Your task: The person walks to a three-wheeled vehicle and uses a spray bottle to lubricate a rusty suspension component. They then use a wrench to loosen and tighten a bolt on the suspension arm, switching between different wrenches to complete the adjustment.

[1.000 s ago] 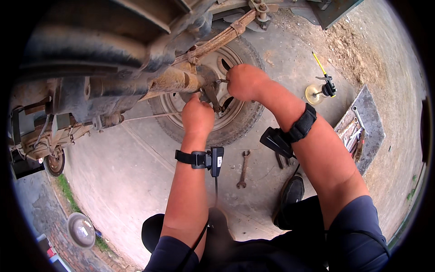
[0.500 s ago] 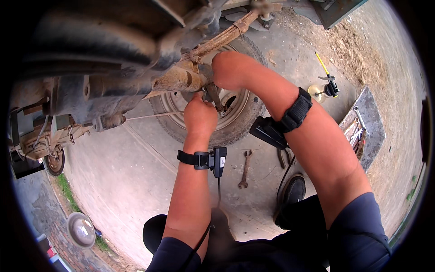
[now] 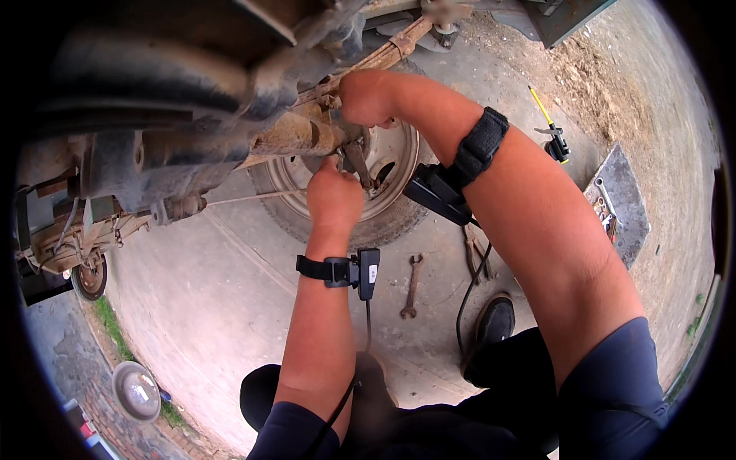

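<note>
A rusty axle housing [image 3: 295, 136] runs toward a wheel [image 3: 392, 172] with a worn tyre and a pale rim. Beside the axle's end, a short metal lever [image 3: 358, 161] slants down in front of the rim. My left hand [image 3: 335, 198] is closed just below the axle end, its fingertips against the parts left of the lever. Whatever it grips is hidden. Above the lever, my right hand [image 3: 364, 100] bends inward with curled fingers, mostly hidden behind the hand itself; what they hold cannot be seen. Both wrists wear black straps with small boxes.
On the concrete lie an open-ended wrench [image 3: 412, 286] and pliers [image 3: 474, 257] near my shoe [image 3: 494, 320]. To the right are a metal tray [image 3: 625, 207] with tools and an oil can [image 3: 557, 144] with a yellow spout. The dark vehicle underside [image 3: 169, 100] hangs close at upper left.
My right hand has shifted slightly left and up, away from the lever, uncovering more of the lever and rim. My left hand has barely moved. The view has shifted slightly.
</note>
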The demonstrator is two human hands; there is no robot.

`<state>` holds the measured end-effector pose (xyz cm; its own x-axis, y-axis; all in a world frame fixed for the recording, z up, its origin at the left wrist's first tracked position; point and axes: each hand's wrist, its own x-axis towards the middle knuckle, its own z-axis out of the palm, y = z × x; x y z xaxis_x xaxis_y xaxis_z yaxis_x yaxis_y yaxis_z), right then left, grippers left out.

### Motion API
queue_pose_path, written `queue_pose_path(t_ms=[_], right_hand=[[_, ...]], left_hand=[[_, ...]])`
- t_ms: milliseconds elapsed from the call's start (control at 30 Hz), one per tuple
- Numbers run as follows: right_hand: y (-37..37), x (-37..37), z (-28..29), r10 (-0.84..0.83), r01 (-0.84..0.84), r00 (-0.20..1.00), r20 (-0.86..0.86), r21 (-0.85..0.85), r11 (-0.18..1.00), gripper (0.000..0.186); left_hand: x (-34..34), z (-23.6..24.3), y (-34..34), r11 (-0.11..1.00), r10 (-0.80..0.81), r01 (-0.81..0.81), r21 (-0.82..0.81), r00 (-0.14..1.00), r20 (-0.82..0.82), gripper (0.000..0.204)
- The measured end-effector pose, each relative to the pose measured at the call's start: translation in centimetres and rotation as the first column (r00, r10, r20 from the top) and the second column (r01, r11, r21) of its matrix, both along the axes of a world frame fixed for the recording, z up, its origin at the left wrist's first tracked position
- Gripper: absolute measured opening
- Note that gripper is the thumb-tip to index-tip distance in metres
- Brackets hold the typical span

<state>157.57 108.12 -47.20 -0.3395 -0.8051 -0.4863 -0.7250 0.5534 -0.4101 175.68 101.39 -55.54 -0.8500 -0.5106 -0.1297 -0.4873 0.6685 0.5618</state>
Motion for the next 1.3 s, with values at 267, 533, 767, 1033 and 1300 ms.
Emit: queue_pose_path(t_ms=[267,533,767,1033,1300], right_hand=[[3.1,3.7,-0.7,-0.03,0.01,0.992,-0.121,-0.163,0.987,0.02],[3.6,4.8,-0.9,-0.105,0.086,0.991,-0.087,-0.197,0.977,0.022],[5.3,5.7,-2.4,-0.234,0.211,0.971,-0.053,-0.271,0.939,0.022],[3.9,6.3,-0.7,-0.204,0.195,0.978,-0.034,-0.182,0.964,0.038],[5.6,8.4,-2.2,-0.278,0.263,0.959,-0.053,-0.196,0.945,0.037]], left_hand=[[0.1,0.1,-0.1,1.0,0.027,-0.027,0.017,1.0,-0.007,0.037],[0.2,0.1,-0.1,1.0,0.011,-0.011,-0.009,1.0,0.017,0.037],[0.0,0.6,0.2,0.999,0.022,-0.022,0.023,1.0,0.007,0.036],[0.2,-0.2,-0.2,0.999,0.032,-0.032,-0.025,0.999,-0.009,0.035],[0.0,0.2,0.0,0.998,0.046,-0.048,0.034,0.998,0.043,0.038]])
